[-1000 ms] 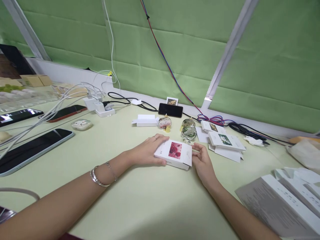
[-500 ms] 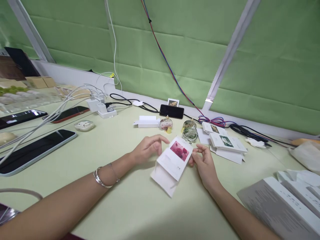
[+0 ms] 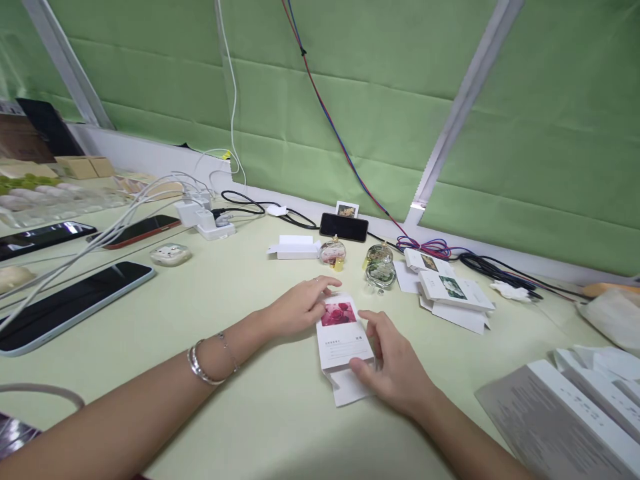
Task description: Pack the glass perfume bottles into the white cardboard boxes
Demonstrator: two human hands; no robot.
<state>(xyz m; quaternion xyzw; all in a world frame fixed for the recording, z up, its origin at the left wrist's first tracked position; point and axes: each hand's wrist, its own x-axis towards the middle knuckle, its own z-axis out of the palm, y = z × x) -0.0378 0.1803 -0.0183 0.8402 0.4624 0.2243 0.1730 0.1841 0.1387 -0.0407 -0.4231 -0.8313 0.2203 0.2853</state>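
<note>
A white cardboard box (image 3: 345, 343) with a pink rose picture lies on the table in front of me, its open flap toward me. My left hand (image 3: 300, 303) has its curled fingers at the box's far left corner, thumb against the left side. Around the right side, my right hand (image 3: 395, 363) grips it with the thumb on the near right corner and the index finger by the picture. Just beyond stand a pink round glass bottle (image 3: 332, 252) and two other bottles, one of them green (image 3: 380, 273).
At right are white boxes with pictures (image 3: 453, 287) and a stack of grey-and-white boxes (image 3: 555, 413). A dark phone (image 3: 344, 227) leans at the back, near a small white box (image 3: 299, 250). Several phones, a charger block (image 3: 215, 228) and white cables occupy the left.
The rose-picture box, tilted and lifted before, now lies flatter and straighter, a little to the left. My right hand has moved nearer and closed around its right side.
</note>
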